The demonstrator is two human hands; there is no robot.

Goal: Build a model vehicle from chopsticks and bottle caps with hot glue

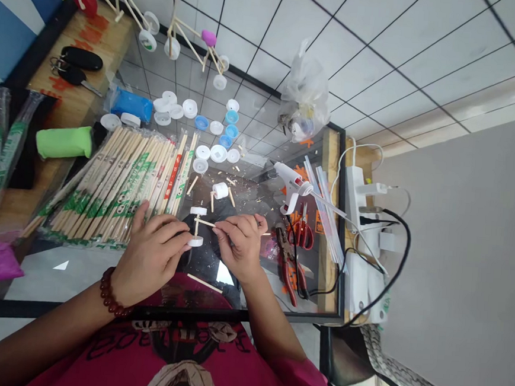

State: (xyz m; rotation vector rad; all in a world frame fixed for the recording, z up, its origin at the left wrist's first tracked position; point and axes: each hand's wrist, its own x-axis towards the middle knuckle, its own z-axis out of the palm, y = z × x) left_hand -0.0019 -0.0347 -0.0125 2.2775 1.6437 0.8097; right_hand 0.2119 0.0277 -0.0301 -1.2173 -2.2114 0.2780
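Observation:
Two white bottle caps [198, 211] face each other at the ends of a short wooden stick [196, 226], like wheels on an axle. The fingertips of my left hand [152, 253] close on the nearer cap [195, 242]. In my right hand [242, 244] a thin wooden chopstick [207, 223] is pinched between thumb and fingers. Its left end meets the middle of the axle, and its other end sticks out past my palm. Just beyond, a white cap piece [220, 190] has short wooden legs. Closer to me lies a loose stick [204, 283].
Wrapped chopsticks [119, 188] cover the left side of the glass table. Bottle caps [218, 153] are spread behind. On the right lie a glue gun [290, 184], pliers [288, 258], scissors [302, 232], glue sticks [327, 210] and a power strip [355, 183] with cables. Stick models [176, 32] stand at the back.

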